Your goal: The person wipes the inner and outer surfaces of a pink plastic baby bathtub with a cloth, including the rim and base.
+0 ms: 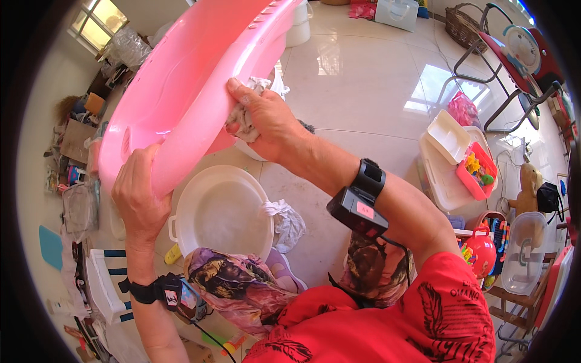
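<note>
A large pink plastic baby bathtub (pixel 181 86) is held up, tilted, in front of me. My left hand (pixel 140 190) grips its near rim, fingers curled over the edge. Further along the outer side, my right hand (pixel 265 115) presses a crumpled wet whitish cloth (pixel 245 120) against the tub, thumb resting on the rim. Below the tub a round white plastic basin (pixel 222 213) stands on the floor; it seems to hold some cloudy water. Another white cloth (pixel 286 224) hangs over the basin's right edge.
To the right, a storage box lid (pixel 438 172) carries a white tray (pixel 449 136) and a pink tray of small toys (pixel 476 170). A folding chair (pixel 504 59) stands at upper right. Behind the tub is a white bucket (pixel 298 27). A yellow object (pixel 173 254) lies beside the basin.
</note>
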Demonstrator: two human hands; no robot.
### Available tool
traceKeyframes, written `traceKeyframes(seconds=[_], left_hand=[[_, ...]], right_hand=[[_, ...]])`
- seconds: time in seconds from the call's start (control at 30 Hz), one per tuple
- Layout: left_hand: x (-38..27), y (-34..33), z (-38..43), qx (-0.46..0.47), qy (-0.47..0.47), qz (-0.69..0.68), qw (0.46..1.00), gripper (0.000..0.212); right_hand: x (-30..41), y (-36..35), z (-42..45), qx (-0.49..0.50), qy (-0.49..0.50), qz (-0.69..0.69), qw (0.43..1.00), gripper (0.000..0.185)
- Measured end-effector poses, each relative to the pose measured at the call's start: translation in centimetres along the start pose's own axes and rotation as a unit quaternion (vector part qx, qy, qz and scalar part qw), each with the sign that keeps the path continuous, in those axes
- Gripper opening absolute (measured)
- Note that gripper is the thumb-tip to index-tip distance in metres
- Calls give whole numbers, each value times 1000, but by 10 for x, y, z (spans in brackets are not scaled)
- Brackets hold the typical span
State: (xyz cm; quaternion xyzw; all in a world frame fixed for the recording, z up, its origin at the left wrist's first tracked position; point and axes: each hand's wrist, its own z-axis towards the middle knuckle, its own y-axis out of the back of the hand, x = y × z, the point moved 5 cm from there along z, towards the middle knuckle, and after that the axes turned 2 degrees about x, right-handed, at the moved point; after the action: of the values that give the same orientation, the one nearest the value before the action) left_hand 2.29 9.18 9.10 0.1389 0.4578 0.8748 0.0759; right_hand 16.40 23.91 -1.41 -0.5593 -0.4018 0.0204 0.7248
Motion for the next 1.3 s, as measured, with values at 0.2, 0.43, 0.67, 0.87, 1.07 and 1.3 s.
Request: traceKeyframes(seconds=[0.2,0.43,0.67,0.87,1.07,1.3], left_hand=[[-18,-9,12,6,64,45,997,38],[-14,-5,10,4,29,42,999,48],[-10,3,-5,-18,12,43,999,55],[-21,6,2,-10,18,43,999,45],[-13,0,-3,3,29,32,999,47],[-24,2,4,-2,8,23,1000,44]], right_hand=[[-16,-11,-10,-9,17,-22,1000,18],[15,21,4,-123,77,-103,984,25],[74,35,4,-188,259,-268,909,35],[31,-36,-19,-49,554,-627,545,36],[-11,-68,-59,77,535,-580,609,34],[76,-16,10,-85,574,-605,545,16]])
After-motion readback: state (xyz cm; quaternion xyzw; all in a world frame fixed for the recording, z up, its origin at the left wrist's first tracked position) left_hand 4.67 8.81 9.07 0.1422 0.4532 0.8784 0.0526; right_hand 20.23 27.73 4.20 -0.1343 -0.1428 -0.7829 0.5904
